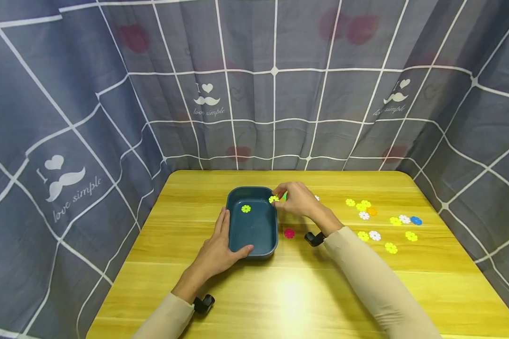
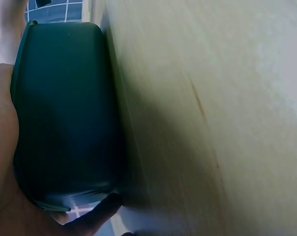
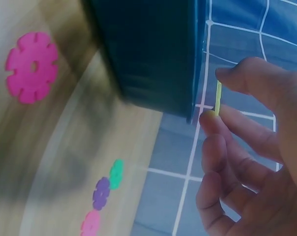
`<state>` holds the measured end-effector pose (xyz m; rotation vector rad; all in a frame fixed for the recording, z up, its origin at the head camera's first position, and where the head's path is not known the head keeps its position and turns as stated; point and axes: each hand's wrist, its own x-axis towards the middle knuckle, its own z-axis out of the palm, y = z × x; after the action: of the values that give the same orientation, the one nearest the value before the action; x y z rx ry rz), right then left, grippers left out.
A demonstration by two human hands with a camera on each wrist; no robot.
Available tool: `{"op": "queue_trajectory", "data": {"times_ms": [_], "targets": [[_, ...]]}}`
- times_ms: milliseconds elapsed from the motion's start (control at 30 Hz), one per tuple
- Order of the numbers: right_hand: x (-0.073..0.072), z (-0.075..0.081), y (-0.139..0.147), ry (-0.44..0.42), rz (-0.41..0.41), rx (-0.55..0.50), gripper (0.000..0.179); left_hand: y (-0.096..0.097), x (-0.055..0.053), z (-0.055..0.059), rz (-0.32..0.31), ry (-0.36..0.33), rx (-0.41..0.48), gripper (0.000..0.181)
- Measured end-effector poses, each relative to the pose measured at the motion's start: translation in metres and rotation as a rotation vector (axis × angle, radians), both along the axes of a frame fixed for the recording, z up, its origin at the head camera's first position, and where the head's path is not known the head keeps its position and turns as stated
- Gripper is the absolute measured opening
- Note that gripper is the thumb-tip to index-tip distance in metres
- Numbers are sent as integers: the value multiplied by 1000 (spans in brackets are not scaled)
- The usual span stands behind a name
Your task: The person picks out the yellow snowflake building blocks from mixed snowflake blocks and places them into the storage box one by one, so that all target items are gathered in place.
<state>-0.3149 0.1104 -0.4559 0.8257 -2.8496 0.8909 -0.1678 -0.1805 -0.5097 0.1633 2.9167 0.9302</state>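
A dark teal plastic box (image 1: 253, 235) stands on the table, with one yellow flower-shaped disc (image 1: 246, 208) on its floor. My left hand (image 1: 217, 252) holds the box at its near left corner, fingers along the outer left wall and thumb over the near rim. Between thumb and fingertip my right hand (image 1: 299, 200) pinches a notched yellow flower disc (image 1: 273, 199) at the box's far right rim. The right wrist view shows this disc edge-on. A pink flower disc (image 1: 289, 233) lies right of the box. A green disc (image 3: 116, 174) and a purple disc (image 3: 101, 193) lie near the right hand.
Several yellow, white, orange and blue flower discs lie scattered on the right of the wooden table (image 1: 322, 292), among them a blue disc (image 1: 416, 220) and an orange disc (image 1: 372, 211). A grey checked curtain (image 1: 254, 94) hangs behind and at both sides.
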Motion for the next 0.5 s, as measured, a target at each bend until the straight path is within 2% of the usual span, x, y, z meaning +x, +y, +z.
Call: {"op": "queue_trajectory", "data": {"times_ms": [500], "targets": [[-6,8,-17,-3,5,37,32,0,0,2,-7,-8,-1,139]]}}
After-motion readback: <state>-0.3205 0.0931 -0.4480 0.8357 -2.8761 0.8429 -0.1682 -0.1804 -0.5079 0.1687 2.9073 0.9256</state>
